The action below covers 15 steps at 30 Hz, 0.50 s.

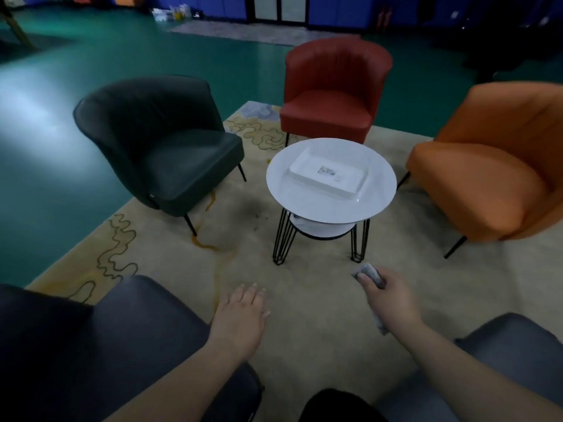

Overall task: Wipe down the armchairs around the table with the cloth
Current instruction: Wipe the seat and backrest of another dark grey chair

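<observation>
Beige rug (320, 300) w/ round white table (377, 181) in middle; dark green armchair (161, 147) left, red armchair (332, 95) behind, orange armchair (493, 175) right. White tray (353, 181) on tabletop. Left hand (243, 315) over rug, fingers straight & together, holding nothing. Right hand (387, 296), fingers curled round grey cloth (373, 274), near table legs.

Both bare forearms are reaching forward and down from the lower edge of the view. Left hand (243, 312) is hanging palm-down, fingers straight and slightly spread, holding nothing. Right hand (388, 295) is curling its fingers and thumb around a bunched cloth (370, 274), knuckles up.
</observation>
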### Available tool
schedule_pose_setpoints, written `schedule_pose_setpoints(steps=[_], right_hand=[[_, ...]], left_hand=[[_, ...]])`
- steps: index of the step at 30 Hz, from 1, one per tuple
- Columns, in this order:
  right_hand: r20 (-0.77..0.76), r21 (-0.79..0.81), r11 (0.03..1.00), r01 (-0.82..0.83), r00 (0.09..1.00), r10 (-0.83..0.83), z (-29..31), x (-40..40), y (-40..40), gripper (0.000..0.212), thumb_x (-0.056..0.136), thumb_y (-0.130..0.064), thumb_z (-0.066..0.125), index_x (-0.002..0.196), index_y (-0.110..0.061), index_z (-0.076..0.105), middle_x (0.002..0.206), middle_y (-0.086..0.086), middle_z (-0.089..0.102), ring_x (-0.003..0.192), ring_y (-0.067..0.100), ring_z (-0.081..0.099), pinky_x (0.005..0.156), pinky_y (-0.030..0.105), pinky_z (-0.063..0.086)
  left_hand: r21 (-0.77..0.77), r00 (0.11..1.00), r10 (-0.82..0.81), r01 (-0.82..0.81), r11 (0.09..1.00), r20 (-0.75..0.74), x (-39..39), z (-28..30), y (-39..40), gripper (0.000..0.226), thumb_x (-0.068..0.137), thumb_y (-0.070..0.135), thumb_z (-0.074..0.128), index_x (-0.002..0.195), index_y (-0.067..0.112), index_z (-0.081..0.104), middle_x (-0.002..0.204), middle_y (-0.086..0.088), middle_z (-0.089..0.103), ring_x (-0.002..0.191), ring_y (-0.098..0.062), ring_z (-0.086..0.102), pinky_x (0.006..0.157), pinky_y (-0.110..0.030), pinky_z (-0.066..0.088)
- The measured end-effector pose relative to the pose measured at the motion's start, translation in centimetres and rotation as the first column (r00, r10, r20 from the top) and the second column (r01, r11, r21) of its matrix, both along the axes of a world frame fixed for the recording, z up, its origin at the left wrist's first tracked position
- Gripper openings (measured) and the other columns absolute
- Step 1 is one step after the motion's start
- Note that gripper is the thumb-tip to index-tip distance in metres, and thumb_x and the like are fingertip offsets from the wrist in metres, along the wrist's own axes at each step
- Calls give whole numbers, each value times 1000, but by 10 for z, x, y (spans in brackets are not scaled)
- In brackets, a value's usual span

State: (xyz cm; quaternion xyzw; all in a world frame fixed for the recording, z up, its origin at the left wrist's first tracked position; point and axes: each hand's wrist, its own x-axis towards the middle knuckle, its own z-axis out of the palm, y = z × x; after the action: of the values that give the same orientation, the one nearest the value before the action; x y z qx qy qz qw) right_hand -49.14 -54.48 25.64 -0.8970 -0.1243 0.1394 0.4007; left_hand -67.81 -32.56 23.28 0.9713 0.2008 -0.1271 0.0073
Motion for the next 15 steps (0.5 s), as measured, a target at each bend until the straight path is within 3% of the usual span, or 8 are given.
schedule_pose_setpoints(steps=[3,7,11,15], right_hand=[[21,41,999,6,1000,-7,1,40,14,18,89,-35,60,71,-36,60,70,1,59,62,12,56,47,24,36],[3,62,997,49,999,-50,1,103,38,16,89,-34,59,74,-39,63,73,-5,61,60,5,57,47,19,35],[-22,26,998,49,999,-49,0,162,54,21,87,-42,56,74,-27,63,62,1,59,47,12,56,30,22,36],[-47,25,998,63,997,-62,-2,205,75,25,88,-37,58,64,-30,57,61,3,57,43,8,55,30,13,32]], left_hand=[[-18,1000,-6,6,1000,7,45,-1,18,54,100,45,20,149,23,21,156,2,22,141,-20,22,112,-41,21],[-47,1000,0,2,999,24,112,0,40,55,100,45,20,150,23,21,157,1,21,142,-20,20,114,-40,20],[-44,999,32,-30,999,33,170,3,60,54,100,45,21,149,23,23,157,2,21,142,-19,19,115,-38,18],[-54,995,91,-89,995,40,211,5,78,52,100,45,22,149,25,24,157,3,22,142,-18,20,114,-37,17]])
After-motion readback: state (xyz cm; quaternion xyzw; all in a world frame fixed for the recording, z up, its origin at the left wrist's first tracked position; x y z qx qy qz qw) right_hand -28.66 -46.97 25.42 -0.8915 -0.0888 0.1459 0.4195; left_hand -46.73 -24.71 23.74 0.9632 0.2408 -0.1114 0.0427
